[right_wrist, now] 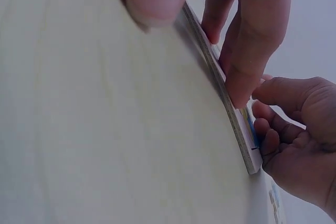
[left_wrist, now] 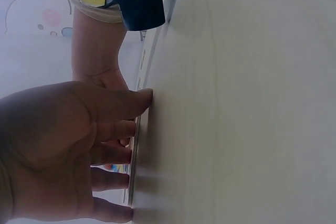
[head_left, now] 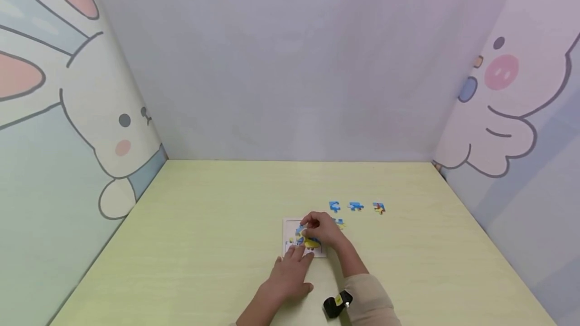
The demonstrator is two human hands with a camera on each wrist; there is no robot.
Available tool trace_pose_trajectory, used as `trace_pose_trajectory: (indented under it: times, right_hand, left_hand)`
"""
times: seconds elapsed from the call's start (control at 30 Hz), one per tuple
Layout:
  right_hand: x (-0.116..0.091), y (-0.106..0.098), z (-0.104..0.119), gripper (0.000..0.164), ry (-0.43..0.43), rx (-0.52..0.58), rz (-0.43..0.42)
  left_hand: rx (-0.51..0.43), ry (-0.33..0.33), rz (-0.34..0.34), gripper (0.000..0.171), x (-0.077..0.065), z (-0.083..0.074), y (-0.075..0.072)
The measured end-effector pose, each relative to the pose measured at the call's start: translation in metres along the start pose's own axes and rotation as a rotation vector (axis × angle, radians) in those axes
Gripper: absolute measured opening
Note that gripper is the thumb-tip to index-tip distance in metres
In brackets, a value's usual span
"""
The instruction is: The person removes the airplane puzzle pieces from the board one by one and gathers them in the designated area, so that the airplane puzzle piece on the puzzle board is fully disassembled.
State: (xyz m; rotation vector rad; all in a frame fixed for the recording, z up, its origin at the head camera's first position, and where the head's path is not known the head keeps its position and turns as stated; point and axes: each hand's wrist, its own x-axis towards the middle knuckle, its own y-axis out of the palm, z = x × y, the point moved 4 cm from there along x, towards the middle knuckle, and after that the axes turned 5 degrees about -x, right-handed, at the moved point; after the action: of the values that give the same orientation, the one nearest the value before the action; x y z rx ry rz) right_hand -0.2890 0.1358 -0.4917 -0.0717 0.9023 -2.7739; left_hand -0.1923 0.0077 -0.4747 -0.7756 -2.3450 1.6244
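A small square jigsaw puzzle board (head_left: pixel 285 235) with a pale frame lies on the table, partly filled with blue and yellow pieces. My left hand (head_left: pixel 291 274) rests on its near edge, fingers stretched out and fingertips on the frame. Over the board my right hand (head_left: pixel 323 230) has its thumb and index finger curled together, pinching a puzzle piece (head_left: pixel 304 232) mostly hidden by the fingers. In the right wrist view the board edge (right_wrist: pixel 231 111) runs beneath the left fingers, with the curled right hand (right_wrist: pixel 302 135) beyond it.
Loose puzzle pieces lie past the board: a blue one (head_left: pixel 334 206), another blue one (head_left: pixel 355 206), and a red, yellow and blue one (head_left: pixel 379 208). A blue and yellow piece (head_left: pixel 339 223) is partly behind the right hand. A black wrist camera (head_left: pixel 337 304) sits by the right sleeve.
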Motion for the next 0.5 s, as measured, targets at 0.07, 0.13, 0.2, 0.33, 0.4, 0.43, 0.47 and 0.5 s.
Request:
trace_pose_trajectory:
  times: [0.07, 0.13, 0.2, 0.33, 0.4, 0.43, 0.47, 0.5]
  right_hand:
    - [0.000, 0.001, 0.000, 0.011, -0.001, 0.002, -0.004]
    - [-0.001, 0.001, 0.001, 0.012, -0.003, -0.004, -0.009]
    - [-0.002, 0.002, 0.002, 0.012, -0.007, -0.018, -0.012]
    - [-0.003, 0.002, 0.007, 0.013, -0.032, -0.055, -0.011]
    - [-0.004, 0.003, 0.009, 0.013, -0.050, -0.061, -0.009]
    - [-0.005, 0.003, 0.010, 0.013, -0.057, -0.065, -0.010]
    - [-0.005, 0.003, 0.010, 0.013, -0.064, -0.068, -0.010]
    - [-0.005, 0.004, 0.011, 0.013, -0.070, -0.069, -0.010]
  left_hand:
    - [-0.003, -0.003, 0.003, 0.065, 0.001, 0.000, 0.000]
    - [-0.006, -0.004, 0.005, 0.064, 0.001, 0.001, 0.001]
    - [-0.009, -0.002, 0.004, 0.064, 0.001, 0.000, 0.001]
    - [-0.005, 0.006, -0.003, 0.064, -0.001, -0.001, -0.001]
    - [-0.001, 0.010, -0.008, 0.064, -0.001, -0.002, -0.002]
    - [0.004, 0.012, -0.010, 0.064, -0.001, -0.002, -0.002]
    - [0.009, 0.013, -0.012, 0.064, -0.002, -0.001, -0.002]
    - [0.013, 0.014, -0.014, 0.064, -0.002, -0.001, -0.002]
